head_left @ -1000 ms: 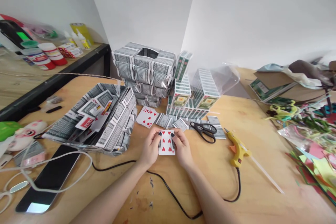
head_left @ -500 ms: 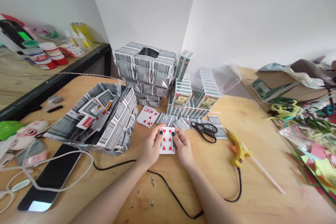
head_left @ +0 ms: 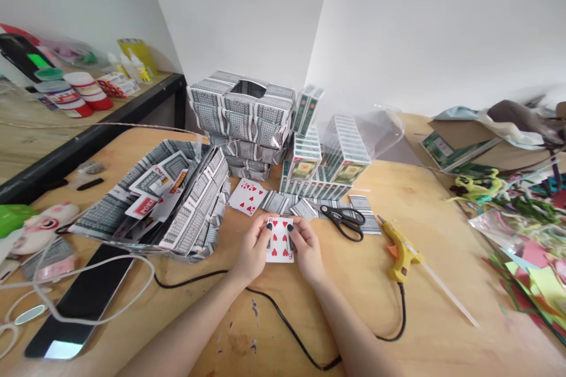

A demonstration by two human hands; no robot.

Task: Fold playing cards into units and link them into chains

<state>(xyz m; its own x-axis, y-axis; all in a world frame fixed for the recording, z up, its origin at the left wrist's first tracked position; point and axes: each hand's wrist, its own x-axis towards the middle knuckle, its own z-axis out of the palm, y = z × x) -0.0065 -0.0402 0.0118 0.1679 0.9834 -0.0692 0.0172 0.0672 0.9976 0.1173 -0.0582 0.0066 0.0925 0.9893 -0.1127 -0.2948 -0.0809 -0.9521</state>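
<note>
A six of hearts playing card (head_left: 280, 240) is held face up between both hands above the table. My left hand (head_left: 255, 250) pinches its left side, thumb on top. On the opposite edge my right hand (head_left: 308, 249) grips it the same way; the fingers beneath are hidden. Just beyond lie a few heart cards (head_left: 246, 196), face up, and several grey-backed cards (head_left: 303, 208). Black-handled scissors (head_left: 344, 221) rest on those to the right. A yellow glue gun (head_left: 402, 252) with a clear glue stick lies farther right.
At left stands a basket of folded cards (head_left: 194, 212) with loose cards inside. Behind are a stacked card-covered box (head_left: 241, 109) and boxed card decks (head_left: 316, 179). A phone (head_left: 79, 300), white cable and black cord (head_left: 283, 312) lie nearer. Colourful scraps (head_left: 539, 271) cover the right side.
Both hands stay closed on the six of hearts, which sits almost the same. The whole view has shifted very slightly; nothing else has visibly moved.
</note>
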